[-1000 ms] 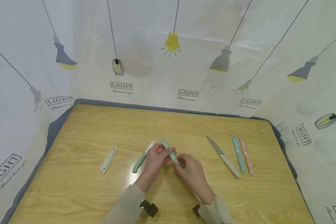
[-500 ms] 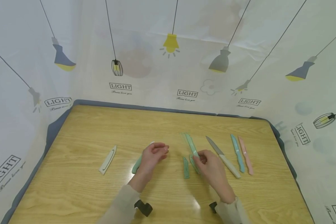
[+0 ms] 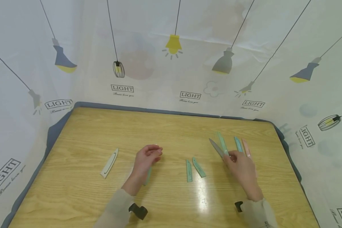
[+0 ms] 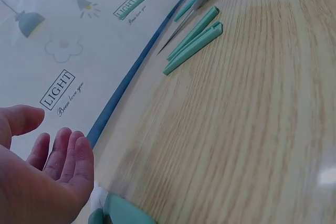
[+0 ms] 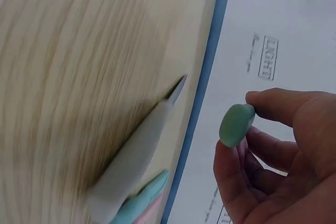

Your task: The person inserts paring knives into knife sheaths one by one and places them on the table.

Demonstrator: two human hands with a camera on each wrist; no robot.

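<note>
My right hand [image 3: 242, 166] pinches the handle end of a light green knife [image 3: 221, 142], whose blade part is green too, above the table. In the right wrist view, the handle's rounded butt [image 5: 236, 124] shows between thumb and fingers. Below that hand lies a knife with a bare grey blade [image 3: 215, 147] and a whitish handle [image 5: 131, 156]. My left hand [image 3: 143, 163] hovers, fingers loosely bent, holding nothing. Beneath it a green-handled knife [image 4: 126, 211] lies mostly hidden. Two green knife sheaths [image 3: 189, 171] rest on the table between the hands.
At right, a blue knife [image 3: 238, 144] and a pink knife [image 3: 246, 147] lie side by side, partly covered by the right hand. A white sheath [image 3: 110, 163] lies at left. Printed cloth walls [image 3: 154, 95] surround the wooden table [image 3: 88, 133] at back and sides.
Both hands were together on the light green knife. The left hand has let go and drawn left; the right hand has carried the knife rightward, over the white-handled knife, uncovering the two green sheaths.
</note>
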